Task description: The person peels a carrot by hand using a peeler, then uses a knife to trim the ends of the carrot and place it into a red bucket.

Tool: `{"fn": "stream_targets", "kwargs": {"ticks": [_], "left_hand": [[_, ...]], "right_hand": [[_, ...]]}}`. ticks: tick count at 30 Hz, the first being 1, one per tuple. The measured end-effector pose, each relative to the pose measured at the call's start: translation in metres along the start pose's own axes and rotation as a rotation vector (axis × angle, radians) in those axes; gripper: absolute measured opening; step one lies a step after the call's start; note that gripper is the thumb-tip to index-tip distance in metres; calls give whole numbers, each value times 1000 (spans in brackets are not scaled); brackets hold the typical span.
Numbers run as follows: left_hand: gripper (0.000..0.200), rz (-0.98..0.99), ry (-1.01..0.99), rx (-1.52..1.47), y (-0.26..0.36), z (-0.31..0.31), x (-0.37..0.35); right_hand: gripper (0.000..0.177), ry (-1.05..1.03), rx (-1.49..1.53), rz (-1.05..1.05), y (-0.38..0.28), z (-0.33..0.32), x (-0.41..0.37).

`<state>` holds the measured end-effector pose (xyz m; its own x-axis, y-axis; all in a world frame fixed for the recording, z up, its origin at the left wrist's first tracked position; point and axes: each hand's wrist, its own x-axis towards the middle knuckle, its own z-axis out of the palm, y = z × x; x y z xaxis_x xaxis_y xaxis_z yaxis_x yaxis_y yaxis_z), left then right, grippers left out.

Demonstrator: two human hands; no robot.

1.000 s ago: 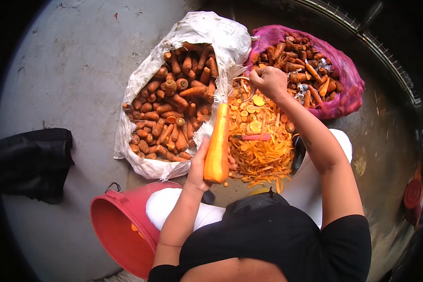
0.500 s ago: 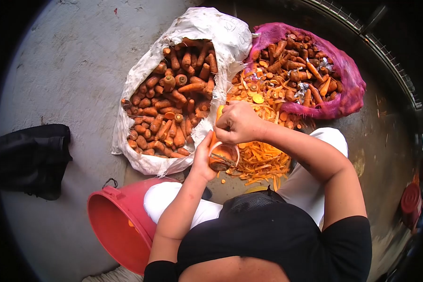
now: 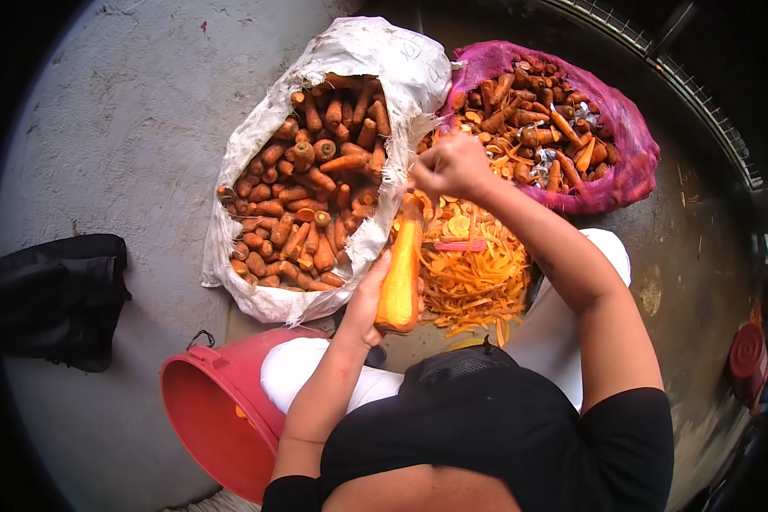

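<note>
A large carrot (image 3: 399, 282), bright orange and peeled along its upper face, stands out from my left hand (image 3: 369, 299), whose fingers are wrapped round its lower side. Above the carrot's narrow tip, my right hand (image 3: 454, 166) is closed and slightly blurred; whatever it holds is hidden. Below that hand, a pinkish-red strip-like object (image 3: 459, 246) lies across a heap of orange peelings (image 3: 478, 286). Left of the carrot, a white sack (image 3: 256, 294) is full of unpeeled carrots (image 3: 286, 209).
A magenta mesh sack (image 3: 636, 162) with carrots and scraps lies at the upper right. The red bucket (image 3: 222, 358) is tipped beside my left knee. Dark cloth (image 3: 60, 294) rests on the floor at far left. A red round object (image 3: 747, 363) is at far right.
My right hand has moved up and right, away from the carrot. The carrot is now in full view with its peeled face up, and the pinkish-red object has come into view.
</note>
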<state>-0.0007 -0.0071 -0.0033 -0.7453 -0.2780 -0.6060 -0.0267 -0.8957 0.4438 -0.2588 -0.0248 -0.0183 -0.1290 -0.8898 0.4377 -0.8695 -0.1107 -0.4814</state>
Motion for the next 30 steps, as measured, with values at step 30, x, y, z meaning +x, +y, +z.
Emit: {"fn": "stream_targets", "kwargs": {"ticks": [30], "left_hand": [[42,81,-2,-195,12,13,9]], "right_hand": [[32,-85,341,-285,-74,0,-31]]}}
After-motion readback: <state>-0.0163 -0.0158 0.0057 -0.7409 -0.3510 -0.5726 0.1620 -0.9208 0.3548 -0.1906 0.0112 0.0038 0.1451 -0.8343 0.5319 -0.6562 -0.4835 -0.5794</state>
